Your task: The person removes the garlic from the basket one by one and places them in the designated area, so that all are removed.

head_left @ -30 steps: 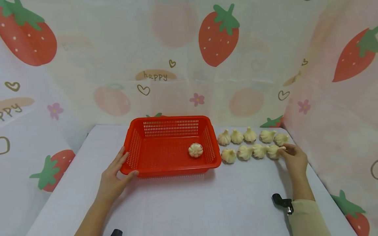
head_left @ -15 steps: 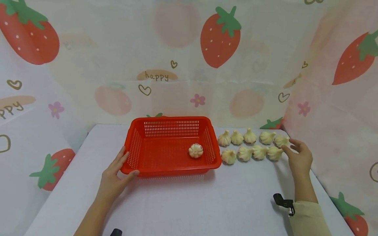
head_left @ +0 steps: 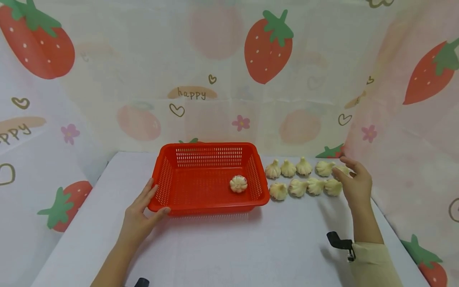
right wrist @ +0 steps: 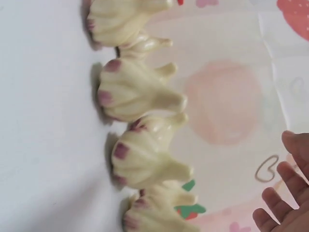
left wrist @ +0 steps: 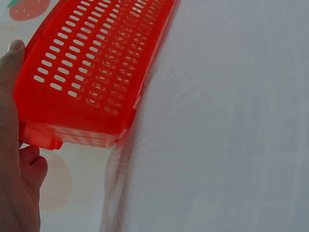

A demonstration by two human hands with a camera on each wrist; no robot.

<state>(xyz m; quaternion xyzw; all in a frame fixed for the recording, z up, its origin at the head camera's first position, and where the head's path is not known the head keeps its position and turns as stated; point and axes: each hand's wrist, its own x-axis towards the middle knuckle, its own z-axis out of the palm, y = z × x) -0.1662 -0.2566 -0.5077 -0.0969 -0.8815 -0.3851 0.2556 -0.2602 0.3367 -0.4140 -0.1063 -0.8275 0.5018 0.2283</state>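
Note:
A red plastic basket (head_left: 201, 209) with slotted walls stands on the white-covered table, one garlic bulb (head_left: 238, 183) lying inside it. My left hand (head_left: 138, 223) holds the basket's near left corner, thumb at the front rim and fingers along the left side. In the left wrist view, curled fingers (left wrist: 34, 166) show below the rim. Right of the basket, several garlic bulbs lie in two rows. Over the right end of the rows hovers my right hand (head_left: 356, 185), fingers apart and holding nothing. It partly hides the far-row end bulb (head_left: 343, 169); the near-row end bulb (head_left: 333, 187) lies beside it.
Strawberry-print cloth (head_left: 215, 71) hangs close behind the table and along both sides. White tabletop (head_left: 244, 247) stretches in front of the basket. Black camera mounts show at both wrists, the right mount (head_left: 340, 242) above the table.
My right hand has let go of the near-row end bulb, which now lies flatter. The hand moved right, then back left and up toward the far-row end bulb. The left hand stays at the basket.

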